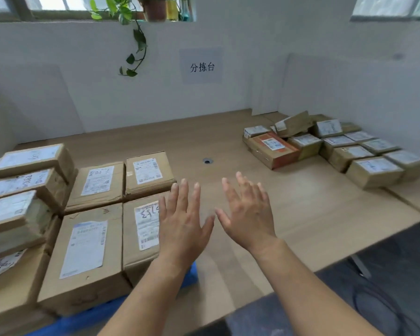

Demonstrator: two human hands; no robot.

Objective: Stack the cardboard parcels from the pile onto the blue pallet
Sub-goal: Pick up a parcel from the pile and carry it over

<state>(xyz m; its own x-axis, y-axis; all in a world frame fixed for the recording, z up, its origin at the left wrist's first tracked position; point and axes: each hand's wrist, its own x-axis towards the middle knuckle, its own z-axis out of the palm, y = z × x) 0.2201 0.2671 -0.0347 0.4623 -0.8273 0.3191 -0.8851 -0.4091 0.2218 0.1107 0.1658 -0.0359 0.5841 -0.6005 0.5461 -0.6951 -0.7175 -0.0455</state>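
Several cardboard parcels with white labels lie side by side on the blue pallet at the left, with smaller parcels stacked on top at the far left. A pile of parcels sits at the right back of the table, one with orange print. My left hand hovers with fingers spread over the right edge of the near-right parcel on the pallet. Beside it, my right hand is held flat above the bare table. Both hands hold nothing.
The wooden table has a small round cable hole in its middle. White walls close off the back and right, with a paper sign and a hanging plant. Dark floor shows past the table's front right edge.
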